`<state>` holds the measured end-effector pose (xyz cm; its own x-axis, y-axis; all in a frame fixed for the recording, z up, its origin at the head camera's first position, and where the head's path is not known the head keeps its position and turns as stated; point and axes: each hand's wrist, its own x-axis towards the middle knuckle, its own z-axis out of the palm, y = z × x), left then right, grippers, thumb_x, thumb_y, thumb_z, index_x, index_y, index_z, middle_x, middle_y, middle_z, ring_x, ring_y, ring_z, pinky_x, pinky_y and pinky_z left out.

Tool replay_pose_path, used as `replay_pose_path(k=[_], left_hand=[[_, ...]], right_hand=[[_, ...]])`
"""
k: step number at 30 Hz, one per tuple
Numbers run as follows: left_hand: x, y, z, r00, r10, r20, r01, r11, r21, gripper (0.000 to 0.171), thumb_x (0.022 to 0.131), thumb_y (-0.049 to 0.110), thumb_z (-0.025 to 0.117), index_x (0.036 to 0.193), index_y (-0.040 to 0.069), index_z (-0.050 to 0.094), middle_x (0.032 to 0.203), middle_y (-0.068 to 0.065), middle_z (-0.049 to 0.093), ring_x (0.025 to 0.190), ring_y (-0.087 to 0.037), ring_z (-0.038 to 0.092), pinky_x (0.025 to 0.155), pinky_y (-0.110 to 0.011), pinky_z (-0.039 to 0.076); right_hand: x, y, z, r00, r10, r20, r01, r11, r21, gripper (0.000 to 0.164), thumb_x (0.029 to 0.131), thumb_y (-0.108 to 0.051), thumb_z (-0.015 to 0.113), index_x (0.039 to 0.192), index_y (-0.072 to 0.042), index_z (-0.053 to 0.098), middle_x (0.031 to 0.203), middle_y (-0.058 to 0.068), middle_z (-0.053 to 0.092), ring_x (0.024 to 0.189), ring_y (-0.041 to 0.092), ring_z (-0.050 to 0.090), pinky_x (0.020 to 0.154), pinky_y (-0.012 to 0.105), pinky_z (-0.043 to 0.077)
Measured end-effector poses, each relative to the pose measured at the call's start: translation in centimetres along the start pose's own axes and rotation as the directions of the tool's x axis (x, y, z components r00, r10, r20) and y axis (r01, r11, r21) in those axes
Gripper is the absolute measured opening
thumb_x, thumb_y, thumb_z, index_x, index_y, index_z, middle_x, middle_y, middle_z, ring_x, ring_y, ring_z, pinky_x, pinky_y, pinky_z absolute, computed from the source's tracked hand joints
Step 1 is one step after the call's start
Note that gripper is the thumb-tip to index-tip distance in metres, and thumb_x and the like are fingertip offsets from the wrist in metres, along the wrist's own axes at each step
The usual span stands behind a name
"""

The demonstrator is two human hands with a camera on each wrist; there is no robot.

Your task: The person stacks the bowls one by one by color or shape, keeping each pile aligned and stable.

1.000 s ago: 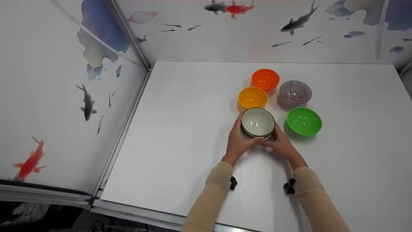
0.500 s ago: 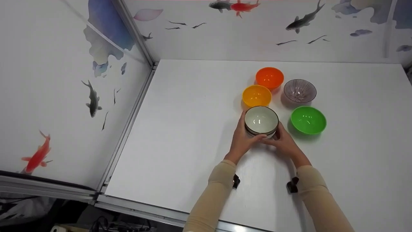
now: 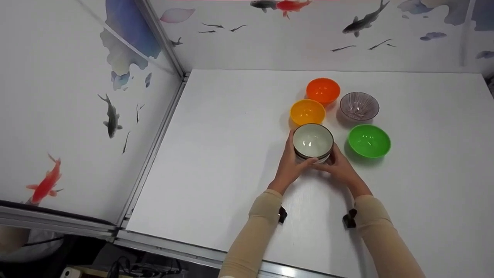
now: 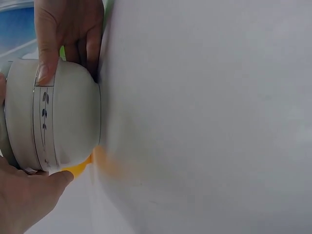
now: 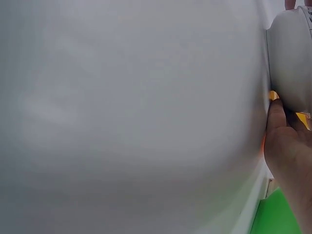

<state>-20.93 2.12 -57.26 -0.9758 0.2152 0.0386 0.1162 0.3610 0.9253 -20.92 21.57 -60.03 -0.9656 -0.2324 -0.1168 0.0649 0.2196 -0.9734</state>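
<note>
A stack of pale ceramic bowls (image 3: 313,141) with dark rims stands upright on the white table, held between both hands. My left hand (image 3: 288,168) grips its left side, thumb across the near side. From the right, my right hand (image 3: 341,170) holds the stack with its thumb also toward the front. In the left wrist view, a leaf-patterned band shows on the lower bowl (image 4: 75,117). A yellow bowl (image 3: 307,112) sits just behind the stack. To the right is a green bowl (image 3: 369,141). The exact number of stacked bowls is hard to tell.
An orange bowl (image 3: 323,90) and a purplish ribbed glass bowl (image 3: 359,106) stand farther back on the table (image 3: 216,154). Panels printed with fish rise at the left (image 3: 69,96) and back (image 3: 293,46). A metal rail (image 3: 173,247) runs along the front edge.
The head view has shifted slightly, so everything sits a little differently in the picture. Both hands keep their hold on the stack, which stays at about the same place on the table.
</note>
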Motion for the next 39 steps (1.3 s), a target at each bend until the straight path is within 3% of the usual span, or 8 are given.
replay_pose_path(k=[13,25,35,39], left_hand=[[-0.2,0.5,-0.3,0.999,0.005,-0.047,0.000,0.994,0.108,0.112,0.082,0.042,0.079,0.161,0.013,0.005,0.168,-0.003,0.018,0.153,-0.018,0.026,0.124,-0.036,0.028],[0.0,1.0,-0.2,0.995,0.039,-0.091,-0.029,0.994,0.107,0.113,0.083,0.042,0.079,0.161,0.013,0.003,0.168,-0.004,0.017,0.153,-0.019,0.025,0.125,-0.038,0.027],[-0.2,1.1,0.2,0.996,0.013,-0.087,-0.004,0.995,0.099,0.112,0.083,0.043,0.078,0.161,0.016,0.002,0.168,-0.003,0.016,0.153,-0.018,0.026,0.125,-0.038,0.028],[-0.4,1.1,0.5,0.997,0.000,-0.072,0.007,0.996,0.091,0.113,0.082,0.042,0.078,0.161,0.015,0.002,0.168,-0.003,0.016,0.153,-0.017,0.026,0.125,-0.037,0.028]], right_hand=[[0.2,-0.3,0.4,1.000,0.001,0.002,-0.001,1.000,0.006,0.104,0.084,-0.015,0.081,0.160,-0.012,0.011,0.164,0.017,0.022,0.154,0.032,0.018,0.127,0.048,0.015],[0.7,-0.9,0.0,1.000,0.005,0.009,-0.004,1.000,-0.026,0.107,0.084,-0.019,0.081,0.161,-0.014,0.007,0.166,0.016,0.017,0.155,0.031,0.014,0.128,0.047,0.013],[0.3,-1.2,-0.1,0.998,0.010,0.054,-0.010,1.000,-0.008,0.110,0.086,-0.016,0.079,0.161,-0.014,-0.002,0.168,0.017,0.009,0.156,0.034,0.006,0.128,0.052,0.007],[-0.2,-1.6,-0.6,0.997,0.008,0.072,-0.006,1.000,-0.028,0.118,0.083,-0.013,0.081,0.160,-0.013,-0.009,0.168,0.019,0.003,0.155,0.038,0.005,0.126,0.054,0.009]])
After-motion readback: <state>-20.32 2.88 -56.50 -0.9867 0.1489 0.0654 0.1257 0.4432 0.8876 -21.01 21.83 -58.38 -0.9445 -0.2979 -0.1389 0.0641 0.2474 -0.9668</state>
